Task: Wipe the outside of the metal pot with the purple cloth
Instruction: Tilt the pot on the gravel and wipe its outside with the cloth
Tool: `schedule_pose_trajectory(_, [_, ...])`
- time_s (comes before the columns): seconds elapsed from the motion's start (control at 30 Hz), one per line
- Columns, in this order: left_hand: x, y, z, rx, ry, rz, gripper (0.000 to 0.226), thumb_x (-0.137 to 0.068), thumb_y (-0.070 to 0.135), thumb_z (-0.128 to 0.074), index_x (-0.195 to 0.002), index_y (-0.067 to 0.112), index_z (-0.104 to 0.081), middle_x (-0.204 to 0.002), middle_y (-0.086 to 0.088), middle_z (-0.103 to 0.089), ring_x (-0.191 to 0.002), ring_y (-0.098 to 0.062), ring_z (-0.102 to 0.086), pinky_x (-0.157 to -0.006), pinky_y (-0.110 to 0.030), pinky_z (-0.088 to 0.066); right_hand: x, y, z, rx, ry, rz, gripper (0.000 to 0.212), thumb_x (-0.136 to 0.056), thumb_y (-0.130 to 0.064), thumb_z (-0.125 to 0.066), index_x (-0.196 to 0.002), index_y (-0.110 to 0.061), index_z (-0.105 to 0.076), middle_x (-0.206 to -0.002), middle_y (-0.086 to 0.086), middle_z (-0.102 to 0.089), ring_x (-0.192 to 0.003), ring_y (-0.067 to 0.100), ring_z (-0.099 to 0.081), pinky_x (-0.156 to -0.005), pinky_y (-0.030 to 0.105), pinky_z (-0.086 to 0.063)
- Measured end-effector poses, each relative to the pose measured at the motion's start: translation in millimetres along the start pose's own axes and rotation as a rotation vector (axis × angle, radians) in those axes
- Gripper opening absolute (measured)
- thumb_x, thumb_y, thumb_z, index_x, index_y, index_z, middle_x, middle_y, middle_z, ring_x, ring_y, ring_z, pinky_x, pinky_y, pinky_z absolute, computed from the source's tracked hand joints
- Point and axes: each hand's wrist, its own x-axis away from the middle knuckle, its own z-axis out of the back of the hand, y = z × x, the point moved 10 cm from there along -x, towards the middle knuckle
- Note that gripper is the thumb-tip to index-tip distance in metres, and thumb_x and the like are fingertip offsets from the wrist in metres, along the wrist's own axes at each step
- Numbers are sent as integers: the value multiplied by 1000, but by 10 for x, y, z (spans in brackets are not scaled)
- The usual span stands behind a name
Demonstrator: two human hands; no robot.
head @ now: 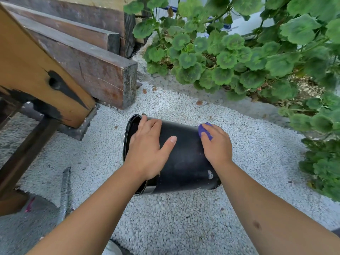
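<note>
A black metal pot (184, 162) lies on its side on white gravel, its open mouth facing left. My left hand (149, 150) rests flat on the pot's upper side near the rim, fingers spread and thumb out. At the pot's far right end, near its base, my right hand (217, 144) grips a purple cloth (205, 130) and holds it against the wall. Only a small bunch of the cloth shows past my fingers. A pale label patch sits low on the pot near its base.
White gravel (184, 218) covers the ground. Stacked dark timber beams (88, 67) and an orange wooden leg (36, 74) stand at the left. A leafy green plant (248, 57) fills the right and back. A grey metal bar (65, 192) lies at the lower left.
</note>
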Motion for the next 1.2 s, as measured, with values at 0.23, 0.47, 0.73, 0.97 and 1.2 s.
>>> schedule_pose_trajectory(0.23, [185, -225, 233, 187, 236, 120, 62, -90, 51, -42, -135, 11, -56, -149, -5, -46, -140, -16, -38, -114, -27, -27, 327, -956, -62, -201, 45, 135, 33, -93, -29, -55, -125, -28, -66, -134, -5, -60, -124, 18, -51, -104, 26, -34])
schedule_pose_trajectory(0.47, [59, -313, 202, 186, 100, 64, 67, -95, 50, -27, -140, 4, -46, -151, -16, -41, -142, -28, -35, -118, -39, -25, 914, -1414, -165, -41, 148, 348, 35, -92, -42, -53, -124, -32, -65, -133, -6, -59, -124, 19, -49, -89, 31, -48])
schedule_pose_trajectory(0.73, [5, -345, 81, 166, 93, 97, 61, -101, 40, -41, -154, 14, -24, -163, 1, -14, -150, -13, -3, -115, -25, -3, 834, -282, 16, 100, 212, -76, 50, -92, -52, -36, -135, -33, -54, -146, -3, -49, -130, 26, -41, -107, 47, -35])
schedule_pose_trajectory(0.97, [226, -471, 360, 268, 426, 227, 45, -86, 53, -49, -117, 23, -60, -105, 11, -62, -97, -11, -59, -88, -33, -48, 760, -51, -16, -32, 186, -179, 51, -91, -59, -32, -137, -41, -47, -149, -15, -40, -134, 18, -26, -105, 44, -38])
schedule_pose_trajectory(1.2, [332, -389, 148, 197, 224, 118, 76, -86, 56, -50, -150, 19, -35, -104, -3, -68, -98, 12, -55, -73, 6, -33, 653, 94, 18, -217, 159, -246, 43, -91, -53, -48, -132, -41, -55, -140, -22, -48, -126, 12, -30, -87, 26, -34])
